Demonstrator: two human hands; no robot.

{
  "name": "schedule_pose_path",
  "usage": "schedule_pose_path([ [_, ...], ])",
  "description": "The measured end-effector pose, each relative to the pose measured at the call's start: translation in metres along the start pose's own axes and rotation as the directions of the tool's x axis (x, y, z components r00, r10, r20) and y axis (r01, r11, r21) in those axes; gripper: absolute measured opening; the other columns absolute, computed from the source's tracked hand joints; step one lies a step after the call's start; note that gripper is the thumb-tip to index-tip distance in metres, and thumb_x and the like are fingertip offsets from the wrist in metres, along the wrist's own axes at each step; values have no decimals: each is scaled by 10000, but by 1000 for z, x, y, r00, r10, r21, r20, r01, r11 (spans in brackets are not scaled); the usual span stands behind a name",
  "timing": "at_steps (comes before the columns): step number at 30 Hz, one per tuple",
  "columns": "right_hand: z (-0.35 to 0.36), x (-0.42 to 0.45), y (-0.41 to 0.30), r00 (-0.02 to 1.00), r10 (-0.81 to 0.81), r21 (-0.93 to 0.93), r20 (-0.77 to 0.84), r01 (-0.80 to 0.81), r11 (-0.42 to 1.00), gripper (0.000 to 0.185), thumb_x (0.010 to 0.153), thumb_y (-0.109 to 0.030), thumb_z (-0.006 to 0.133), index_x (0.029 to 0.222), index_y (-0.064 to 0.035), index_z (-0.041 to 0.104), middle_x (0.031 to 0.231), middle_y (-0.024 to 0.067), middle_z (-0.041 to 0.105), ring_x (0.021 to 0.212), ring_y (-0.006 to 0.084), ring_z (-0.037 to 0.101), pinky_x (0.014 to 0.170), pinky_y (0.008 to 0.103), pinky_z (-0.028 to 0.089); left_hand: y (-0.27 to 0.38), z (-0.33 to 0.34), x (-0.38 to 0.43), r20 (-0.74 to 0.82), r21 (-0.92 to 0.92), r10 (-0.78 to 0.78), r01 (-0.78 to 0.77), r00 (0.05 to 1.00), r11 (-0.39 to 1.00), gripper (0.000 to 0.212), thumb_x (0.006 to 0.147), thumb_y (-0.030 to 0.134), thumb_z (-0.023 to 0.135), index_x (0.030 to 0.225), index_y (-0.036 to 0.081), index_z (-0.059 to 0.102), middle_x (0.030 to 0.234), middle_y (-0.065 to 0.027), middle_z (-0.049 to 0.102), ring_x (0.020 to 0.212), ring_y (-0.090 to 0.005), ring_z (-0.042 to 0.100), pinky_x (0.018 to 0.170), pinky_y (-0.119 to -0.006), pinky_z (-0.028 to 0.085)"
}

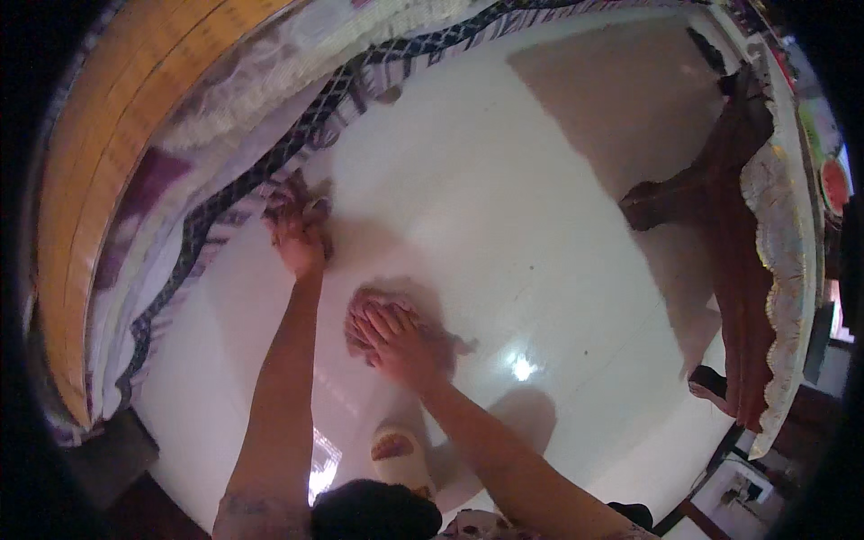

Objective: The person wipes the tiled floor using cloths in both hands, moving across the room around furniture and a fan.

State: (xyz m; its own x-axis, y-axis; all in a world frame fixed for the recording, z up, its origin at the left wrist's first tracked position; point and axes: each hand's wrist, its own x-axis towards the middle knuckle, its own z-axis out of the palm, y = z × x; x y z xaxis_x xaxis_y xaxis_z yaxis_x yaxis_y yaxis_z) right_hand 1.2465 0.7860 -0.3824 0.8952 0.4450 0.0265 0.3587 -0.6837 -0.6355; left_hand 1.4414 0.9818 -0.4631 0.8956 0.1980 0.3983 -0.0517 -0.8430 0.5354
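Under my right hand (pixel 398 341), a crumpled pinkish cloth (pixel 368 304) lies pressed against the glossy pale floor (pixel 472 202); the fingers are bent over it. Farther forward and to the left, my left hand (pixel 297 239) rests on a bunched, dark purplish cloth (pixel 317 209) beside the hanging edge of a bed cover. How firmly the left fingers hold that cloth is hard to see. A pale slipper (pixel 398 452) with a brownish patch shows near the bottom, between my forearms.
Along the left runs a bed with a yellow-orange side panel (pixel 135 121) and a patterned cover with a dark lattice border (pixel 270 158). At the right stands a dark carved wooden table (pixel 732 250) with a scalloped, lace-like cover (pixel 773 223).
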Motion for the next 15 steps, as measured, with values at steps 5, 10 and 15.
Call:
schedule_pose_path([
  [5, -33, 116, 72, 960, 154, -139, -234, -189, 972, 651, 728, -242, 663, 1304, -32, 444, 1392, 149, 383, 1315, 313, 319, 1098, 484, 243, 75, 18, 20, -88, 321, -67, 92, 994, 942, 415, 818, 255, 500, 1190, 79, 550, 1329, -103, 500, 1248, -301, 440, 1069, -475, 271],
  [10, -95, 151, 137, 790, 486, -32, -375, -535, 844, 730, 768, -208, 647, 1415, -106, 324, 1452, 104, 317, 1340, 343, 266, 1118, 479, 211, 61, 19, 27, -26, 389, -26, 34, 999, 920, 360, 838, 289, 444, 1084, 55, 563, 1218, -121, 548, 1205, -311, 450, 1044, -476, 301],
  [15, -114, 70, 143, 500, 685, 14, -531, -802, 597, 596, 789, -129, 590, 1353, -77, 403, 1441, 120, 333, 1320, 328, 304, 1108, 413, 247, 58, 10, 42, 7, 485, -139, 118, 990, 866, 418, 839, 343, 452, 1114, 43, 547, 1193, -158, 543, 1168, -341, 462, 1011, -491, 319],
])
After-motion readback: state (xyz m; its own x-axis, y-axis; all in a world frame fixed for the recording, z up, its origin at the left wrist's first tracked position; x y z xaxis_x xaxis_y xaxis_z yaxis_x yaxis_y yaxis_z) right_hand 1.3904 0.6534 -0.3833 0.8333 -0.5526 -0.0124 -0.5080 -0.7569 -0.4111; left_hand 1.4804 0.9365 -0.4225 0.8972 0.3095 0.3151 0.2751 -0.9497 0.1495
